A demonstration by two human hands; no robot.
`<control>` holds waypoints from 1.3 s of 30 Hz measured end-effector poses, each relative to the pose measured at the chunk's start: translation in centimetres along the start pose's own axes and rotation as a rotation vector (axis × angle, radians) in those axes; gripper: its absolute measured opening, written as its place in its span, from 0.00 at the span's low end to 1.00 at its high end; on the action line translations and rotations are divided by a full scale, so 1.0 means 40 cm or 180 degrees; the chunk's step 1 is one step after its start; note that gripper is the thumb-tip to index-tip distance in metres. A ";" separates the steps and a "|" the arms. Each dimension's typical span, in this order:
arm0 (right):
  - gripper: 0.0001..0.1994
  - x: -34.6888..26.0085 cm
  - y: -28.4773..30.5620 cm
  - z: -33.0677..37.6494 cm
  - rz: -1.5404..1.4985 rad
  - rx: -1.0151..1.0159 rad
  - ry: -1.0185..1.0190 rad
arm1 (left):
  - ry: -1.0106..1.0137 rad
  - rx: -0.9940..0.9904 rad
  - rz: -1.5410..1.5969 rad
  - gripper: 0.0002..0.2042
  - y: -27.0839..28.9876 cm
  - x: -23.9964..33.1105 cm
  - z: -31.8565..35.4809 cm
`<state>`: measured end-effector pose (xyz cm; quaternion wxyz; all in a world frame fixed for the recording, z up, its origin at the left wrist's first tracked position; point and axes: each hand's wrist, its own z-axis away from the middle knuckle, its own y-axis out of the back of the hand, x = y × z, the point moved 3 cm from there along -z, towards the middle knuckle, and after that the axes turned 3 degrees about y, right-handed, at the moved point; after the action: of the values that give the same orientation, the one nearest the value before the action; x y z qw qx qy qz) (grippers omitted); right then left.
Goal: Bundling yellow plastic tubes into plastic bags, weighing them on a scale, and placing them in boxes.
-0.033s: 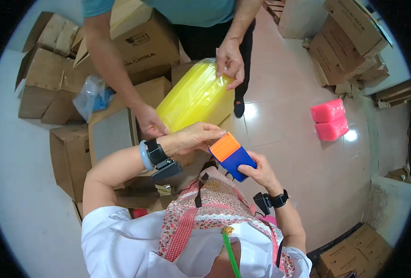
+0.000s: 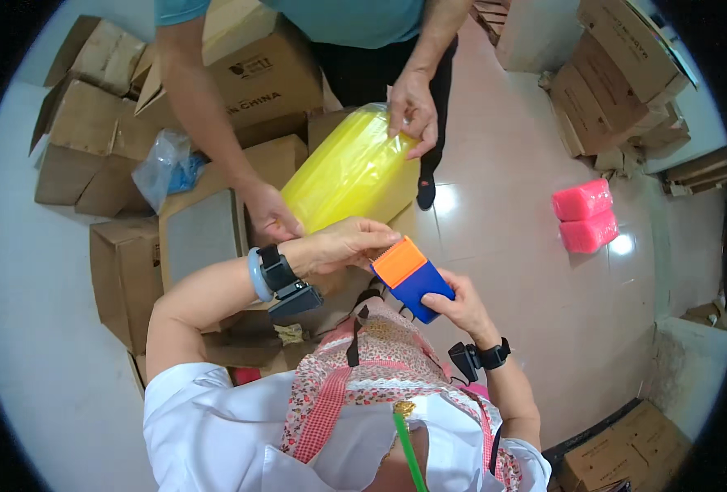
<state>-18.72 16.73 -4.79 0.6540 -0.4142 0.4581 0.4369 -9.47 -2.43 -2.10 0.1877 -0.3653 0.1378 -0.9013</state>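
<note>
Clasping of an orange-and-blue piece (image 2: 413, 281) is done by the right grip (image 2: 460, 305), its thumb and fingers clamped around the blue half; the piece is flat, boxy and plastic-looking, held tilted in front of the floral apron (image 2: 390, 351), and its orange end is edged with fine teeth. That end is met by the fingertips of the left grip (image 2: 343, 248); whether they are closed on anything cannot be told. The left wrist is circled by a smooth, pale-blue bangle (image 2: 258, 275) and a black strapped device (image 2: 288, 287). Just beyond, a rounded yellow pack (image 2: 343, 168), wrapped in glossy, creased clear film, is held at both ends by a co-worker's hands (image 2: 413, 108). To the left, a flat, matte grey panel (image 2: 202, 235) is seen beside a crinkled clear bag (image 2: 165, 168) and scuffed brown cardboard boxes (image 2: 72, 164). Well to the right, two film-wrapped, soft-edged pink packs (image 2: 586, 215) are set together on shiny floor tiles (image 2: 503, 193), with folded cardboard (image 2: 601, 90) stacked behind them.
</note>
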 end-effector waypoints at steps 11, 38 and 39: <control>0.19 0.077 -0.066 0.024 -0.0103 0.0357 -0.0182 | -0.1232 0.1618 -0.2245 0.10 0.276 0.172 0.140; 0.19 0.189 -0.003 -0.105 0.0216 0.0341 -0.0731 | -0.2582 -0.0010 -0.6376 0.25 0.108 0.070 0.034; 0.19 0.192 -0.007 -0.102 0.0228 0.0271 -0.0621 | -0.2930 -0.0499 -0.6665 0.30 0.071 0.025 0.052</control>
<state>-17.87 14.29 -13.10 0.6965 -0.3249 0.4249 0.4784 -7.97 -5.61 -1.15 -0.6452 -0.6066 -0.2597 -0.3852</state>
